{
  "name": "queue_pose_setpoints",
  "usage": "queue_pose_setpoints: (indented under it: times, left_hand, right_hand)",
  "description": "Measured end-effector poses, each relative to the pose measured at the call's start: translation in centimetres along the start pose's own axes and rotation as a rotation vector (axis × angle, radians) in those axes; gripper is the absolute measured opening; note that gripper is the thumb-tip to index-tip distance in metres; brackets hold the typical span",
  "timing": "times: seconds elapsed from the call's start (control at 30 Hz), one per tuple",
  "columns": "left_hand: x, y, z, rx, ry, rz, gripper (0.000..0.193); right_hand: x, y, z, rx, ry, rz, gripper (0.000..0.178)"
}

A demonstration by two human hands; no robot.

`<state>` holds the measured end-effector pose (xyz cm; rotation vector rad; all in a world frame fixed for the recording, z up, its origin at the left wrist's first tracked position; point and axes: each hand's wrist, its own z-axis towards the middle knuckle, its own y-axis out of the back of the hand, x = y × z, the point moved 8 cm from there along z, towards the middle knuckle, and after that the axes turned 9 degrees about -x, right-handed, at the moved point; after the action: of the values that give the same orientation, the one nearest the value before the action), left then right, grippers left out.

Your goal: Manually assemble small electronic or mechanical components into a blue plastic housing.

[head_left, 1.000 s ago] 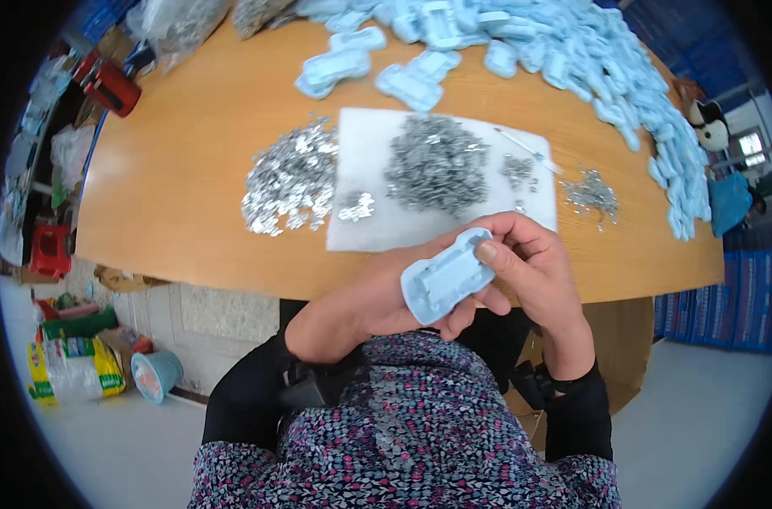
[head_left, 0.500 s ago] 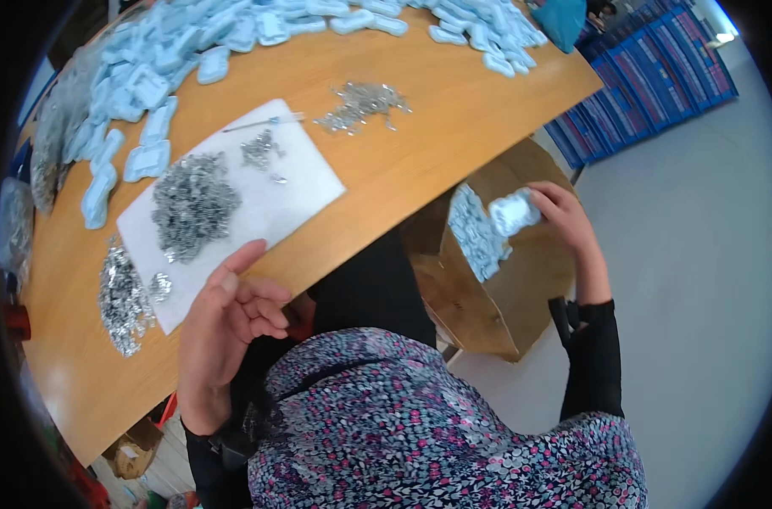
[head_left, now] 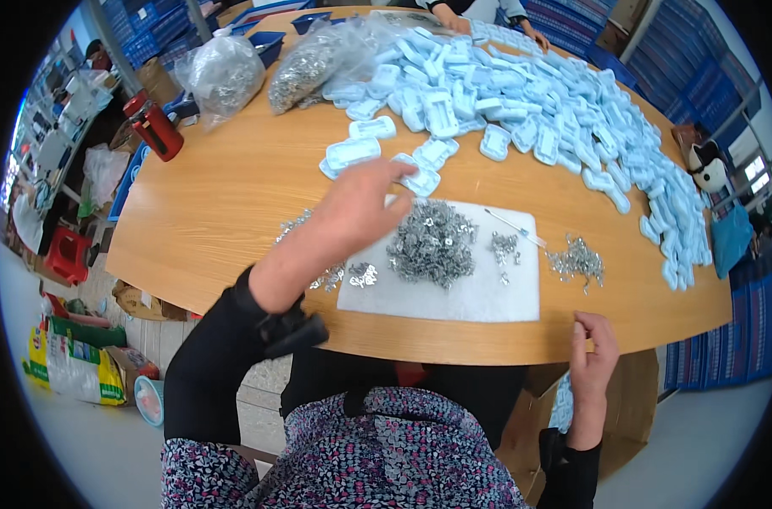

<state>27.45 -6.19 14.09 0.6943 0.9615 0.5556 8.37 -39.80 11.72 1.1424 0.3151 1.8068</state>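
Note:
My left hand [head_left: 360, 208] reaches over the table, thumb and forefinger apart. Its fingertips are over a light-blue moulded plastic piece [head_left: 421, 181]; whether they touch it I cannot tell. More such pieces, one a shallow oblong shell [head_left: 353, 153], lie just beyond this hand. Below its fingers a heap of small silvery metal parts [head_left: 432, 246] rests on a white foam sheet [head_left: 377, 297]. My right hand [head_left: 594, 352] is at the table's near edge, fingers loosely bent and thumb apart, with nothing visible in it. Close to it is a little pile of metal bits [head_left: 577, 260].
A large mound of light-blue pieces [head_left: 521, 110] spreads across the far side. Clear bags [head_left: 225, 72] and a red flask [head_left: 153, 127] stand at the far left. A thin blue-ended tool [head_left: 516, 227] lies on the sheet. Below the right edge is a cardboard box [head_left: 636, 399]. Another person's hands [head_left: 534, 36] show opposite.
The view has swung left. My right hand has let go of the light-blue piece it held over the box and come back to the table edge. My left hand has reached forward.

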Motion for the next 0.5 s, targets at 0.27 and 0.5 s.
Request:
queue_pose_setpoints:
  times: [0.27, 0.5]
  left_hand:
    - [11.9, -0.9, 5.7, 0.154, 0.087, 0.389, 0.066]
    - [10.7, 1.6, 5.5, -0.112, 0.019, 0.235, 0.068]
  right_hand:
    - [4.9, -4.2, 1.1, 0.117, 0.096, 0.100, 0.010]
    - [1.9, -3.4, 2.2, 0.102, 0.044, -0.006, 0.014]
